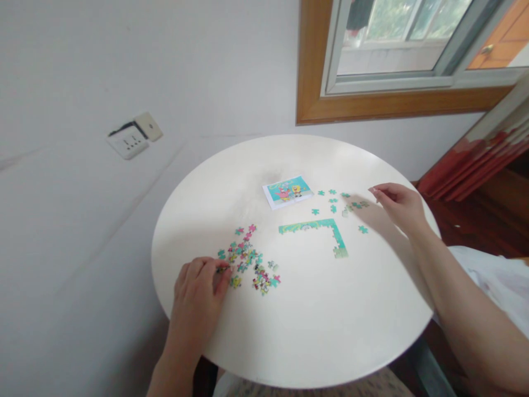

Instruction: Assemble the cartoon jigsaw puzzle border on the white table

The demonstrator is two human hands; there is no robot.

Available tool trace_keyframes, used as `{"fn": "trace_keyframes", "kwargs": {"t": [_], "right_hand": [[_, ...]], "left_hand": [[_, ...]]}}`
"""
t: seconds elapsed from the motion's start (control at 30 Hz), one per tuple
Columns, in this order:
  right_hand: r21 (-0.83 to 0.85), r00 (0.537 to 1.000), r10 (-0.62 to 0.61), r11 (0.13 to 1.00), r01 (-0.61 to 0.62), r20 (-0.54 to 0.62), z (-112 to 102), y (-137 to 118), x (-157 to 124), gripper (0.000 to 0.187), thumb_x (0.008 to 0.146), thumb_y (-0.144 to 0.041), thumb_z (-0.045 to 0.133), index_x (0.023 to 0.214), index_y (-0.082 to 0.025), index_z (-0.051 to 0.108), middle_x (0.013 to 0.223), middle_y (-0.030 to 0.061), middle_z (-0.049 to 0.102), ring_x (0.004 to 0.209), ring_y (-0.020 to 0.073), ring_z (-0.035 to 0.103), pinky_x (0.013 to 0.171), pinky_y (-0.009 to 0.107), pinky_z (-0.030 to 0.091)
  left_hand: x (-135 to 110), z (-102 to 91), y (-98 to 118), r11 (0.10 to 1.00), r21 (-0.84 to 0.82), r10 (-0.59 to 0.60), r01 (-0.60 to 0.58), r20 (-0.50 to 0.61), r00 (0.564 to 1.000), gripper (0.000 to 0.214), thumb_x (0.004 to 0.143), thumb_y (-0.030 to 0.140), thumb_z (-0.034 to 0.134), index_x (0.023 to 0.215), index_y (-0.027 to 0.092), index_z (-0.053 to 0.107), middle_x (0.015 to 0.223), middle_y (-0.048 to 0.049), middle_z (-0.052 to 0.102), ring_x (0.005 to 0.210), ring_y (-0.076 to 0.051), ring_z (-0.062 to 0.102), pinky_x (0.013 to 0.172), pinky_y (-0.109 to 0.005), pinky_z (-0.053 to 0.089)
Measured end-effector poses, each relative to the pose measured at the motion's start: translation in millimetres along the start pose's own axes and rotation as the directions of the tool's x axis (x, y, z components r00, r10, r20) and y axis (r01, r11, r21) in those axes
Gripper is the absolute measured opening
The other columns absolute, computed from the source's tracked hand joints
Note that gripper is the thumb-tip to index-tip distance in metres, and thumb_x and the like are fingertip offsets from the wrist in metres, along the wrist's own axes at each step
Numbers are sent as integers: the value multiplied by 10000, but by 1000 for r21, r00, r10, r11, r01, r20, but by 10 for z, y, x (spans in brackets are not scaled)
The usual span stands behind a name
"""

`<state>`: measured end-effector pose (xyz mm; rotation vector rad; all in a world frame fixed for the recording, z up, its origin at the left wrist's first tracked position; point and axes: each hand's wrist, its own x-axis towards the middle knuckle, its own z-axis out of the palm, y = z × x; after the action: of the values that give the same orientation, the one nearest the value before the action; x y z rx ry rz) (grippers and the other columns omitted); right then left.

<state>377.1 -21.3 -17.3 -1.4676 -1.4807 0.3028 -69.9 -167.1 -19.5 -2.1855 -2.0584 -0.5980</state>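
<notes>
My left hand point(198, 292) rests on the round white table point(297, 331), its thumb and fingers pinched on a small puzzle piece at the left edge of a pile of loose puzzle pieces point(250, 262). My right hand point(399, 205) hovers at the table's right side, fingers curled, beside several scattered teal pieces point(336, 203). An assembled L-shaped teal border strip point(320, 230) lies between the two hands. A small reference picture card point(288, 191) lies further back.
A white wall with a socket plate point(131, 140) stands behind the table. A wood-framed window point(397, 60) is at the upper right, with red fabric point(475, 165) below it. White cloth point(496, 281) lies at the right edge.
</notes>
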Motion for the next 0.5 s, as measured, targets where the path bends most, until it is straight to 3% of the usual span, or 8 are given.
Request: {"fn": "trace_keyframes", "kwargs": {"t": [0.27,0.5], "right_hand": [[-11,1000,2,1000,-2,2,0,34,8,305,813,-521,684,837,-223,749,675,33,667,556,153,527,489,286,346],[40,1000,0,999,0,4,10,62,9,282,808,-503,697,833,-226,745,693,33,674,579,160,538,515,293,367]], "left_hand": [[-37,-54,-36,997,72,11,-5,-80,997,375,996,422,355,1003,181,641,988,-106,633,958,-306,564,901,-446,443],[-59,-68,114,985,166,-52,54,-15,999,347,945,463,462,1054,190,647,1018,-93,621,982,-315,555,892,-446,441]]}}
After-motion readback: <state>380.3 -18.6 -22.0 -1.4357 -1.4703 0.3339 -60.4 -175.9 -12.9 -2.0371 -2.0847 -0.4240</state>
